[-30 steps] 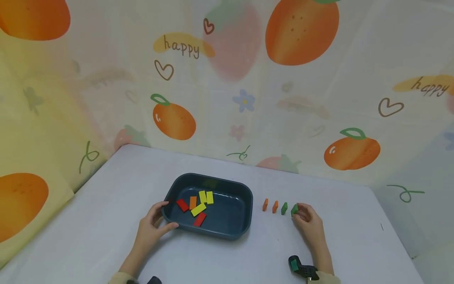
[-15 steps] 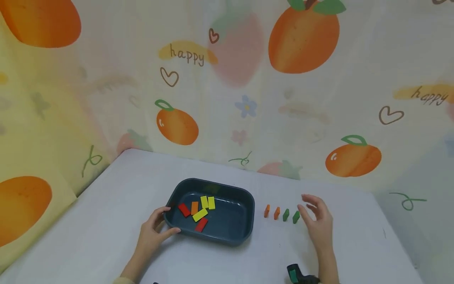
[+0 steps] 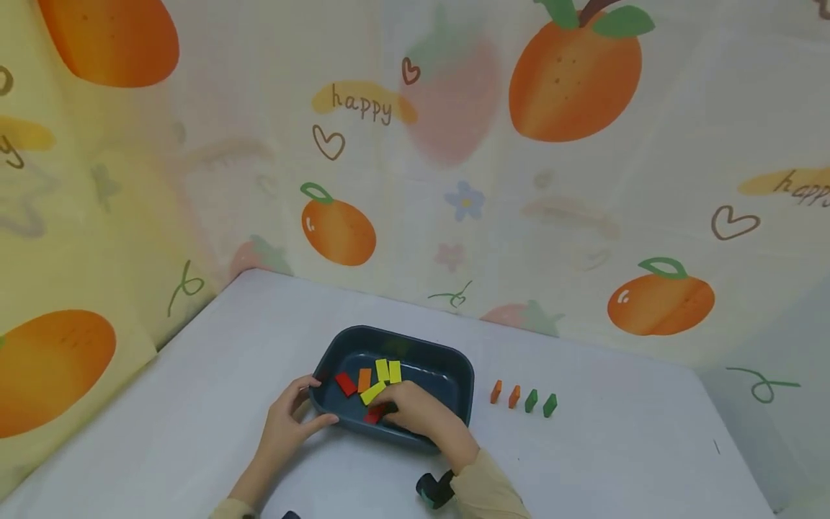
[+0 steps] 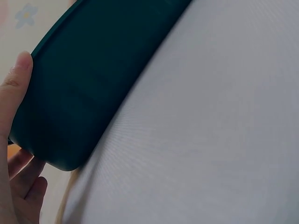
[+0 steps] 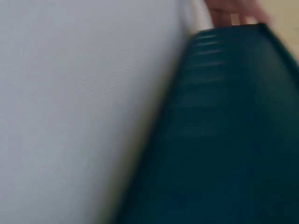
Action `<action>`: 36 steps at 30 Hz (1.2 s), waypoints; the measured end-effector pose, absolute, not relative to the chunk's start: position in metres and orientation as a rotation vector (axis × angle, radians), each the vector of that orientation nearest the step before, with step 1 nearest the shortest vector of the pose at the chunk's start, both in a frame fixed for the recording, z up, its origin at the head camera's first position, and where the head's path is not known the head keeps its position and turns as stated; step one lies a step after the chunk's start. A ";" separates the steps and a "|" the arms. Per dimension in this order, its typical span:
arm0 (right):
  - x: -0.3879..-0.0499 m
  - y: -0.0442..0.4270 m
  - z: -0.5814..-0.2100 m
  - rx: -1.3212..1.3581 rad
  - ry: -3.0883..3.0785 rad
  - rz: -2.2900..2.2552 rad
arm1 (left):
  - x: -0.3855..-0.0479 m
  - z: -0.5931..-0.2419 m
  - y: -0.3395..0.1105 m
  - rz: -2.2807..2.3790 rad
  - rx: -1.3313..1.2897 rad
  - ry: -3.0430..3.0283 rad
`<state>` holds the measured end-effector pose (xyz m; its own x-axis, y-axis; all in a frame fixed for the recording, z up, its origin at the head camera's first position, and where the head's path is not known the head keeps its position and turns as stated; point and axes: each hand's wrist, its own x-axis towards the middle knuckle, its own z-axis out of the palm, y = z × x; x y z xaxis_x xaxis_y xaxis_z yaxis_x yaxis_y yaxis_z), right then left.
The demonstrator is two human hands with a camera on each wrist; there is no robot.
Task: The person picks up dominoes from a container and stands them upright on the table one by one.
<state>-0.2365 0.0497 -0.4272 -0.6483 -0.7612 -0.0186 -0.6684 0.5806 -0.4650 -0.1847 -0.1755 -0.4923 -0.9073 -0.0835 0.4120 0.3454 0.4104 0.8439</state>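
My left hand (image 3: 289, 416) grips the left end of a dark blue rectangular tub (image 3: 468, 393), thumb on the front wall and fingers round the end. The left wrist view shows the thumb and fingers against the tub (image 4: 88, 84). My right hand (image 3: 418, 411) reaches over the front rim into the tub, its fingertips at a red domino block (image 3: 372, 417) that they partly cover. Whether they pinch it is hidden. Also inside lie another red block (image 3: 346, 384), an orange block (image 3: 364, 380) and yellow blocks (image 3: 395, 372). The right wrist view is blurred, showing the tub's outer wall (image 5: 224, 130).
Right of the tub, a row of thin blocks stands upright on the white table (image 3: 583, 461): two orange (image 3: 514, 396), then two green (image 3: 550, 405). A fruit-patterned cloth (image 3: 551, 216) hangs behind and to the left of the table.
My right hand has let go of the rightmost green block, which stands at the row's end, and has moved left into the tub. My left hand keeps its hold on the tub.
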 end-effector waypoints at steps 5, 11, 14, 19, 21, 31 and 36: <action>-0.234 0.037 -0.432 -1.130 2.699 -0.379 | -0.182 -0.491 -0.177 -1.485 -0.192 -2.295; -0.232 0.053 -0.427 -0.983 2.678 -0.628 | -0.179 -0.490 -0.178 -1.481 -0.190 -2.302; -0.228 0.082 -0.417 -0.951 2.653 -0.967 | -0.182 -0.490 -0.178 -1.481 -0.208 -2.302; -0.208 0.158 -0.403 -0.868 2.655 -1.540 | -0.185 -0.491 -0.176 -1.475 -0.204 -2.307; -0.200 0.193 -0.403 -0.801 2.724 -1.692 | -0.185 -0.492 -0.173 -1.477 -0.202 -2.303; -0.187 0.293 -0.432 -0.241 3.077 -1.649 | -0.184 -0.493 -0.172 -1.474 -0.197 -2.306; -0.191 0.300 -0.451 -0.160 3.030 -1.770 | -0.185 -0.495 -0.174 -1.475 -0.190 -2.314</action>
<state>-0.1907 0.3005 -0.4511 -0.9279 0.1071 0.3572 -0.2585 0.5057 -0.8231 -0.1851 -0.1745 -0.4947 -0.9151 -0.0929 0.3923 0.3164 0.4376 0.8417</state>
